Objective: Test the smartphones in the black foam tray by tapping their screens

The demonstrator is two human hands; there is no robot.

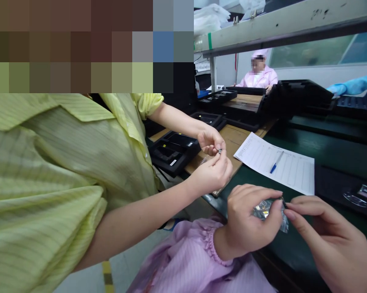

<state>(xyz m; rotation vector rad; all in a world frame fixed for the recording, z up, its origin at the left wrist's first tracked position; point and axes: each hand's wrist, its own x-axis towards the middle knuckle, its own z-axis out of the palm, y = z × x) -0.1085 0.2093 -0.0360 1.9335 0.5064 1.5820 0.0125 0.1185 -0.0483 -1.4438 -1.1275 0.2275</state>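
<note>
My left hand (252, 219), in a pink elastic cuff, pinches a small dark piece (283, 202) between thumb and forefinger. From the other side my right hand (333, 236) grips the same piece with its thumb and fingertips. Too little of the piece shows to name its kind. A clear plastic bag (285, 224) with shiny contents shows behind and below my left fingers; whether that hand holds it, I cannot tell. Beyond them lies a printed sheet (296, 171) with a blue pen (275, 163) on top.
At left a co-worker in a yellow smock (125, 162) reaches in, both hands (214, 162) at a tiny dark part. Black trays (174, 160) lie beside them. A metal beam (287, 24) spans overhead. Another person (258, 75) sits across; a blue sleeve (357, 84) shows right.
</note>
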